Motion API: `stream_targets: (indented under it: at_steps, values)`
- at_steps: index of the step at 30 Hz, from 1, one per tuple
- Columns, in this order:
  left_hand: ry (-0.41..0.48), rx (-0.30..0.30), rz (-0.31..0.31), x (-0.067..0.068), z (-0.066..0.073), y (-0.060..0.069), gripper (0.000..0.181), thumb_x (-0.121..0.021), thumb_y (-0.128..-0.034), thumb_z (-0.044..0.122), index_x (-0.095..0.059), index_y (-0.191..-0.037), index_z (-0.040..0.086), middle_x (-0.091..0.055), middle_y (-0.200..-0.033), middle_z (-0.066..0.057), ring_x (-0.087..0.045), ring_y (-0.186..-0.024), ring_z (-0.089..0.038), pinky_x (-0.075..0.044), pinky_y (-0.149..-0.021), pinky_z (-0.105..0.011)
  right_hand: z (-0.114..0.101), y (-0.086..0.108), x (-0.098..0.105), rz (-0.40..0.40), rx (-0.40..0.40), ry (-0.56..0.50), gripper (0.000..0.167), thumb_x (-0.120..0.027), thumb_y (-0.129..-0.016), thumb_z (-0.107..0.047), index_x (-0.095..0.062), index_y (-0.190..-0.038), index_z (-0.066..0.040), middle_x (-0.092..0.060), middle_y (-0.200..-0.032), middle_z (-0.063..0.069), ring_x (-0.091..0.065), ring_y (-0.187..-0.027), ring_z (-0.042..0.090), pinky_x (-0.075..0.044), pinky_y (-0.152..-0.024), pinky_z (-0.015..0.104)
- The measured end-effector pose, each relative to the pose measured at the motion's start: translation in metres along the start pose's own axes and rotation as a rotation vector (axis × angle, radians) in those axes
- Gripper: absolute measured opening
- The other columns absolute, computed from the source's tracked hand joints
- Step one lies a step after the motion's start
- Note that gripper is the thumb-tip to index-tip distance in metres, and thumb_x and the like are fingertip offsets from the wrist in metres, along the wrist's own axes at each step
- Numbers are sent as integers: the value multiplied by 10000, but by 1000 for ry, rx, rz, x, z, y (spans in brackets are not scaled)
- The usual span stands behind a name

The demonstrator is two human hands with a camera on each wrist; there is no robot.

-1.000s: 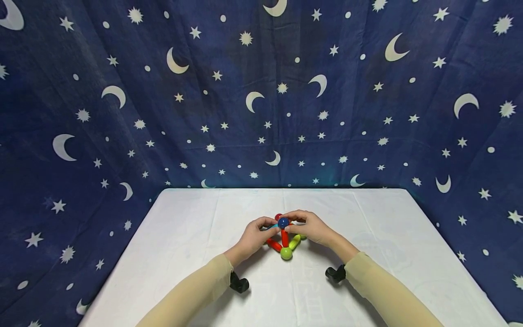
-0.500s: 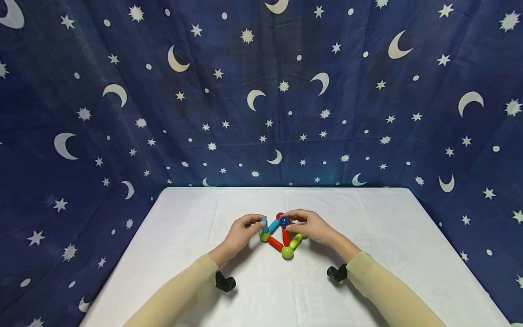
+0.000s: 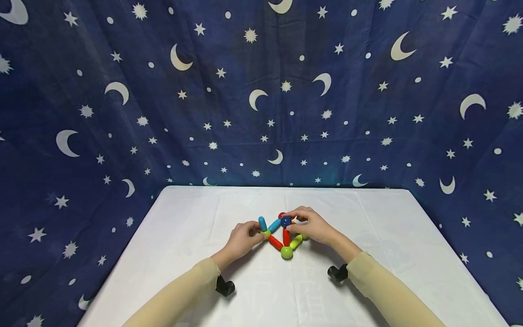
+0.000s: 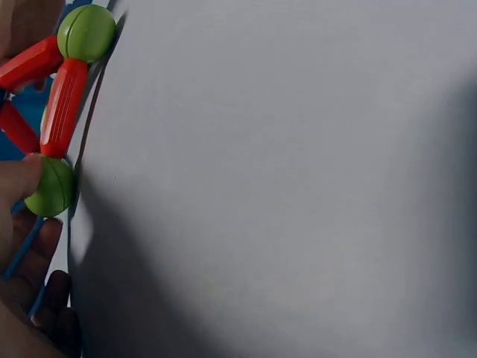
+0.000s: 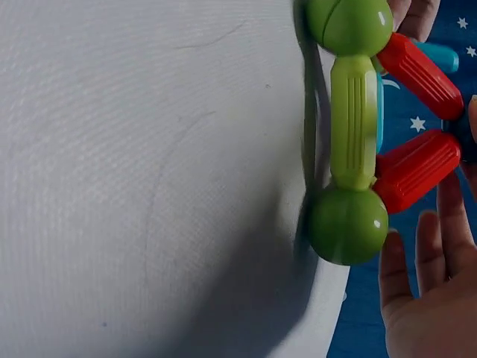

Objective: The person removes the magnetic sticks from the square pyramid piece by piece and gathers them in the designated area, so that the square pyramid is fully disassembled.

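A structure of balls and rods stands on the white table. My right hand pinches the dark blue ball at its top. My left hand pinches the left green ball, from which a blue rod sticks up, its upper end joined to nothing. A red rod runs from that ball to the front green ball. In the left wrist view, thumb and fingers hold the green ball. The right wrist view shows a yellow-green rod between two green balls.
The white table extends around the structure. A dark blue curtain with moons and stars hangs behind and beside it. A black wrist device sits under the left sleeve, another under the right.
My left hand has moved left from beside the dark blue ball, then down from the blue rod to the left green ball. That rod now tilts left. My right hand has stayed at the blue ball.
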State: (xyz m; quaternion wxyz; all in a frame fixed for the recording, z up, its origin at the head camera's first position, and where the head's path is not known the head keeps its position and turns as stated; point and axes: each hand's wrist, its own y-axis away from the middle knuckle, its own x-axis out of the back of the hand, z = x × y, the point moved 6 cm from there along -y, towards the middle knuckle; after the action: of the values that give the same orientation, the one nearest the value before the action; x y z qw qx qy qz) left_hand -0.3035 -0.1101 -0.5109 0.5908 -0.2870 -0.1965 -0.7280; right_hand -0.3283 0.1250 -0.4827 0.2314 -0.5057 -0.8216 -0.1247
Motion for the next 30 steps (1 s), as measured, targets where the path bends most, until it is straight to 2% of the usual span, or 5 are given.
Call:
stream_targets:
  at_steps: [7,17,22,27,30]
  values:
    - [-52,16,63,1,1,-18,288,-791,-907,343,-731,-1080,120,-712,-902,62,-612,-798,-116,-489,-764,-347,3,3,2,40,5,26,331,-819,-878,-385,-736,-1174,-262,-628,-1249,-41,-439,-1266,270,-392,-1075,553]
    - [-94,100,22,-3,10,-41,249,-760,-927,393,-706,-983,156,-677,-874,57,-592,-786,-126,-470,-782,-351,1,1,-11,15,5,-80,319,-804,-897,-368,-714,-1175,-242,-693,-1169,-49,-538,-1261,285,-357,-1097,602]
    - [103,35,16,-5,6,-36,244,-704,-976,342,-713,-1088,126,-676,-958,20,-598,-865,-150,-504,-806,-334,-1,-1,-15,18,34,-81,364,-791,-912,-349,-708,-1242,-219,-698,-1187,-50,-565,-1231,248,-378,-1095,566]
    - [370,11,-82,-12,12,-17,323,-704,-976,394,-697,-1207,168,-666,-1131,3,-629,-1002,-209,-530,-860,-356,1,-2,-13,35,23,-89,387,-786,-920,-345,-706,-1269,-199,-688,-1239,-44,-568,-1246,283,-412,-1081,541]
    - [422,4,-119,-17,16,-11,340,-754,-938,402,-702,-1197,187,-675,-1148,24,-637,-1000,-207,-538,-831,-339,1,-3,-13,40,19,-97,400,-785,-921,-342,-704,-1284,-196,-680,-1263,-32,-564,-1254,295,-419,-1078,531]
